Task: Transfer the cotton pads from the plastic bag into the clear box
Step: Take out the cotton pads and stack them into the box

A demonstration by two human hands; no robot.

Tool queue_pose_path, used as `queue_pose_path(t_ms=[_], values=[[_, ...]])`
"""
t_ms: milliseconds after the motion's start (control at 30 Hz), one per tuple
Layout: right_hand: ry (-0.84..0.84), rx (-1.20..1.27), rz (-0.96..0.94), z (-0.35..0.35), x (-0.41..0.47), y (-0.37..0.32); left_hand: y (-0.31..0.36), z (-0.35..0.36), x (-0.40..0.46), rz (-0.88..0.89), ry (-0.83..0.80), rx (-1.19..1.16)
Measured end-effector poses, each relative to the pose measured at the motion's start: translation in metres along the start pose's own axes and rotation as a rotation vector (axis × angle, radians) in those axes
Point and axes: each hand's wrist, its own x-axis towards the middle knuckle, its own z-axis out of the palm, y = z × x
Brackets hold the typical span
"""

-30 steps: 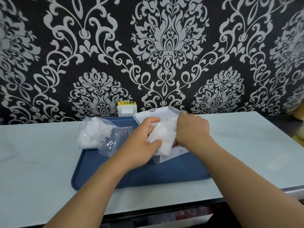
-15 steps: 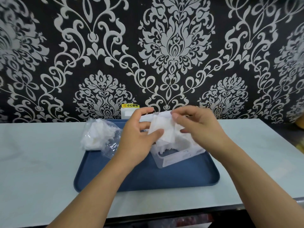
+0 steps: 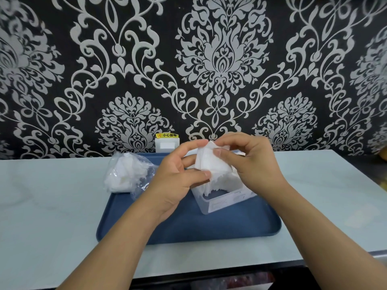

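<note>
Both hands hold a stack of white cotton pads (image 3: 206, 162) above the clear box (image 3: 225, 203). My left hand (image 3: 178, 174) grips the stack's left side between thumb and fingers. My right hand (image 3: 249, 162) pinches its top right corner. The clear box stands on the blue tray (image 3: 188, 229), with more white pads showing inside it. The plastic bag (image 3: 127, 174) lies at the tray's far left corner, crumpled, with white pads inside.
The tray rests on a pale tabletop (image 3: 52, 206) against a black and silver patterned wall. A white wall socket (image 3: 167, 144) with a yellow label sits just behind the tray. The table's front edge runs below my forearms.
The hands lifted the stack of pads up out of the box. My right hand shifted from pressing on the pads to pinching the stack's top corner.
</note>
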Motion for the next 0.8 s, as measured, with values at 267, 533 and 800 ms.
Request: queue_pose_path(t_ms=[267, 533, 800], values=[[0.012, 0.243, 0.158, 0.005, -0.002, -0.003, -0.002, 0.001, 0.001, -0.018, 0.052, 0.028], [-0.228, 0.316, 0.185, -0.026, 0.001, -0.017, -0.001, 0.0, 0.001, -0.008, 0.101, 0.135], [-0.251, -0.042, 0.104, -0.005, 0.0, -0.009, 0.004, 0.003, -0.003, -0.017, 0.051, 0.125]])
